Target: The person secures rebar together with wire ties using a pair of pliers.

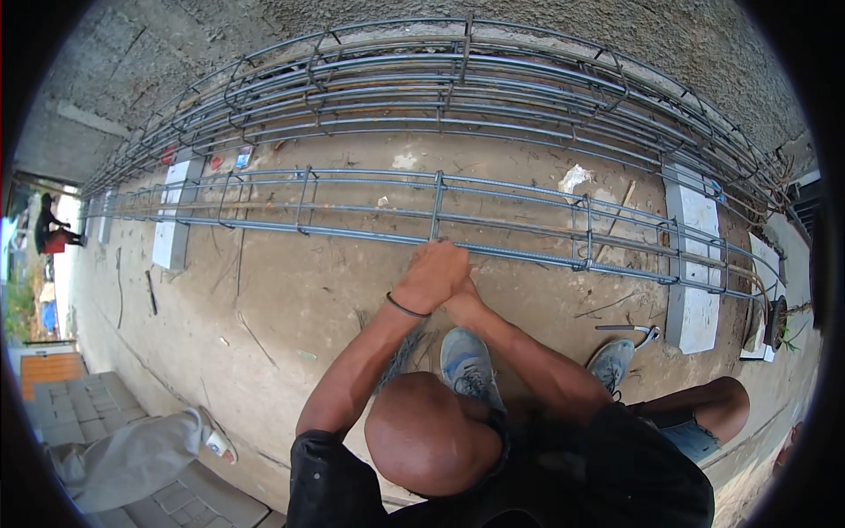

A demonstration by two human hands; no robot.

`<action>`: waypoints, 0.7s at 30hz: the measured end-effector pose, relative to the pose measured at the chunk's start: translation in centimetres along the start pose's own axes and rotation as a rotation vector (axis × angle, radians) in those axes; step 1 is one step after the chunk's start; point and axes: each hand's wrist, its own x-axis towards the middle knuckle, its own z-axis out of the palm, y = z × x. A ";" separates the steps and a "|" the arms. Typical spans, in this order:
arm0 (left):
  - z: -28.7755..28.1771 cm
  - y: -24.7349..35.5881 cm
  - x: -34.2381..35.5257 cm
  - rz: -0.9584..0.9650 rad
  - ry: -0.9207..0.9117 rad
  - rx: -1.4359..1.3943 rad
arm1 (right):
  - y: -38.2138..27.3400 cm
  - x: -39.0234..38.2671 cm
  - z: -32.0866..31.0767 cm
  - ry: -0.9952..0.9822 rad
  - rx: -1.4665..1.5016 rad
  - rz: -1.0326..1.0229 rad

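My left hand [433,273] is closed at the lower bar of a long rebar cage [528,251], where an upright stirrup meets it. My right hand [462,302] is tucked just below and behind it, fingers closed. What they grip is hidden by the hands. A bundle of tie wires [387,370] lies on the floor behind my left forearm. My bent left knee [427,427] is below the hands, with my shoe [466,361] beyond it. Pliers [629,330] lie on the floor to the right, near my other shoe [609,365].
More stacked cages [387,84] run along the rough wall behind. Pale blocks [691,321] [169,246] support the rebar. A dark tool [151,295] lies at left. A seated person [53,224] is far left; another person's leg [150,453] is near grey blocks [84,405] at lower left.
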 end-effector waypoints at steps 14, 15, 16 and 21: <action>-1.6 -5.5 0.9 -0.569 -0.334 -1.748 | -3.9 -23.6 -38.9 0.619 -1.713 0.834; -2.0 -5.3 0.8 -0.564 -0.352 -1.739 | -3.1 -23.9 -38.6 0.618 -1.697 0.847; -3.1 -5.1 0.9 -0.448 -0.250 -1.417 | -2.7 -24.2 -37.7 0.679 -1.515 0.848; -5.5 -1.6 0.1 -0.193 0.056 -0.352 | -0.3 -22.3 -33.6 1.071 -1.069 0.671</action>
